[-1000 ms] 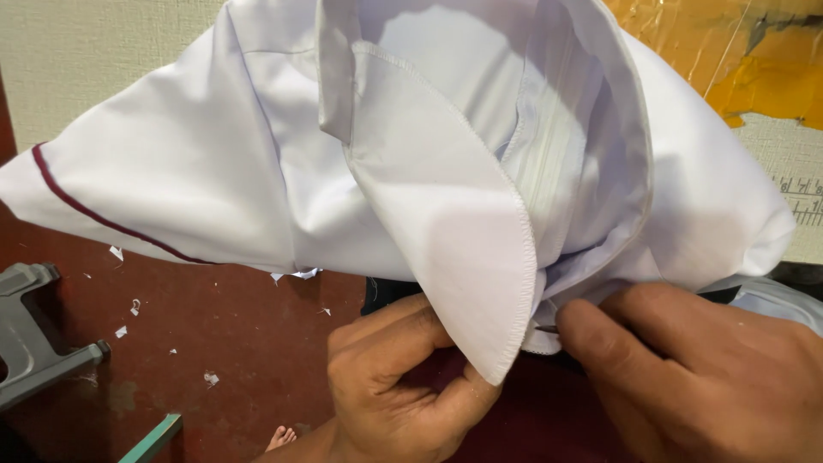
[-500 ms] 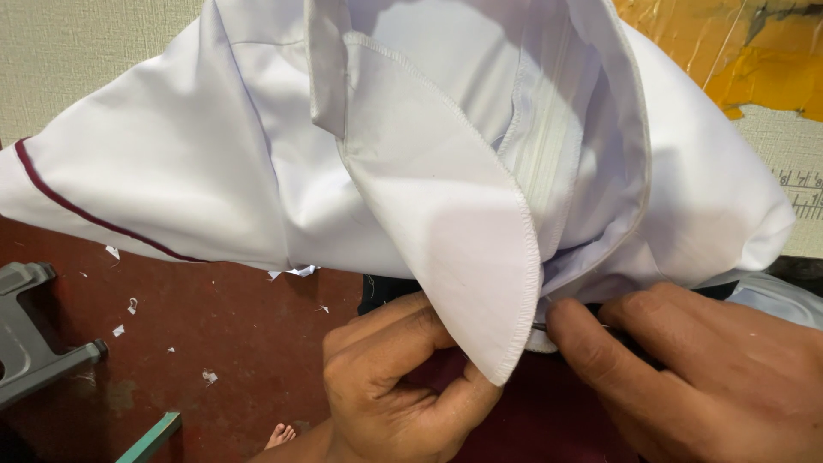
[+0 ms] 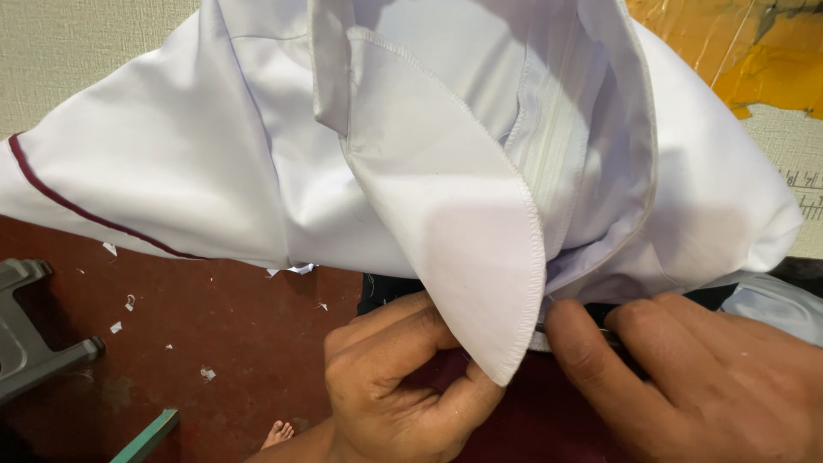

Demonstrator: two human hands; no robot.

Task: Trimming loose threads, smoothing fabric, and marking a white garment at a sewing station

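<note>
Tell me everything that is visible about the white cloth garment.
The white cloth garment looks smooth and thin, with stitched hems and a dark red piping line near its left edge. It is bunched and lifted above the red floor. A rounded flap hangs down in front. The left hand pinches that flap; the right hand presses the lower edge.

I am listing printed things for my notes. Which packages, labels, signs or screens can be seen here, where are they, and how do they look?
Pale sheet with ruled dark marks: right edge, behind the white garment; too little shows to tell its kind.
Torn yellow-orange paper: top right on the wall; ragged, no print visible.
No packages or screens are in view.
</note>
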